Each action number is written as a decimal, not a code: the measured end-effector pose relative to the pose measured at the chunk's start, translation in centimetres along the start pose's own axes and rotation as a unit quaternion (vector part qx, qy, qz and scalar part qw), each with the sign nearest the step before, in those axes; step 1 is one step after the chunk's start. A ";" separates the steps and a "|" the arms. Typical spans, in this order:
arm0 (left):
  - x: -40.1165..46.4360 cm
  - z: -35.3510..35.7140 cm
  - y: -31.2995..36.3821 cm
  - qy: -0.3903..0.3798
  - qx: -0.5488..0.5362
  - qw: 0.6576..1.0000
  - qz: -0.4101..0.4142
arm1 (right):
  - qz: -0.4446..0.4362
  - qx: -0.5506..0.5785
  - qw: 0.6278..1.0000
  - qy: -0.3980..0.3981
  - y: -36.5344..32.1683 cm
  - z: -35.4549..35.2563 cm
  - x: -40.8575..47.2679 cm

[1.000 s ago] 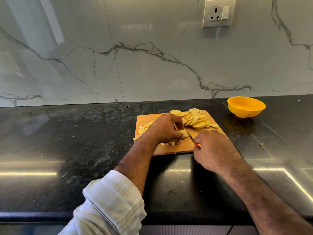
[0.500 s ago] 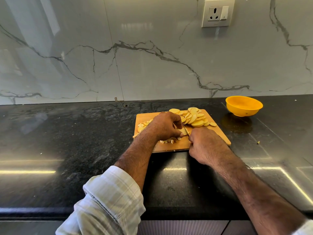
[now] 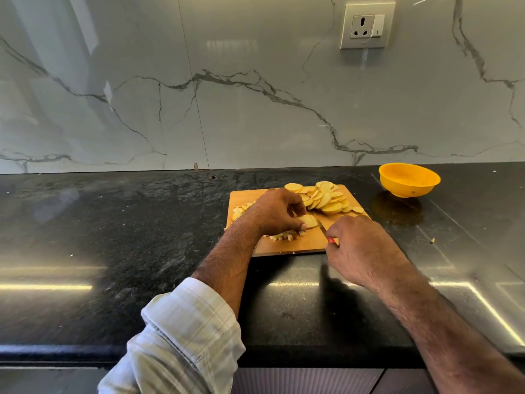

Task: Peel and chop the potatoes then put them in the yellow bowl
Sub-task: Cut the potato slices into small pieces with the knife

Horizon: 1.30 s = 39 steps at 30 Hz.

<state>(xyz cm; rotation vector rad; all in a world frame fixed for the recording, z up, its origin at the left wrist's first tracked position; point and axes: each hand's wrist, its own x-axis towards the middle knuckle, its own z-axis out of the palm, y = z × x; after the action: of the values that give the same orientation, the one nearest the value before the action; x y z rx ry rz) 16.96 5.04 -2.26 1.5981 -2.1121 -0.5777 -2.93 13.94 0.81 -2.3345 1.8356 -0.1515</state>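
A wooden cutting board (image 3: 295,245) lies on the black counter (image 3: 113,237). The left hand (image 3: 274,213) is over the board, and its fingers (image 3: 295,207) are curled, pinching a small stack of potato slices (image 3: 309,221). The right hand (image 3: 358,248) is at the board's near right corner, its fingers wrapped around a knife (image 3: 322,225) with a red handle. Round potato slices (image 3: 326,199) sit at the board's far side. Small chopped pieces (image 3: 284,236) lie under the left hand. The yellow bowl (image 3: 409,180) stands to the right of the board, apart from it.

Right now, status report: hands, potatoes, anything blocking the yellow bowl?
Left hand pinching potato slices; right hand gripping knife. Slices piled on board. Yellow bowl looks empty, path clear.
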 end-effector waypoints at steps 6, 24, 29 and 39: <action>0.0 -0.1 -0.3 0.005 -0.009 1.000 0.010 | -0.013 -0.003 0.999 0.053 -1.0 1.8 -0.1; 0.3 -0.3 0.1 0.008 0.013 1.000 0.009 | -0.003 -0.018 0.999 -0.033 -2.3 1.1 1.8; 0.2 -0.4 0.4 0.008 0.024 1.000 0.009 | -0.002 -0.002 1.000 -0.025 -2.3 0.9 2.0; 0.0 -0.1 0.1 0.012 0.012 1.000 -0.002 | -0.018 -0.020 0.999 -0.036 -1.9 0.6 0.7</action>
<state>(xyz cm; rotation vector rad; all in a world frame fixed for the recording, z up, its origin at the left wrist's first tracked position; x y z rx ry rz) 16.95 5.00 -2.12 1.6143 -2.1066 -0.5341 -0.78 13.71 0.55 -2.3680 1.7806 -0.0345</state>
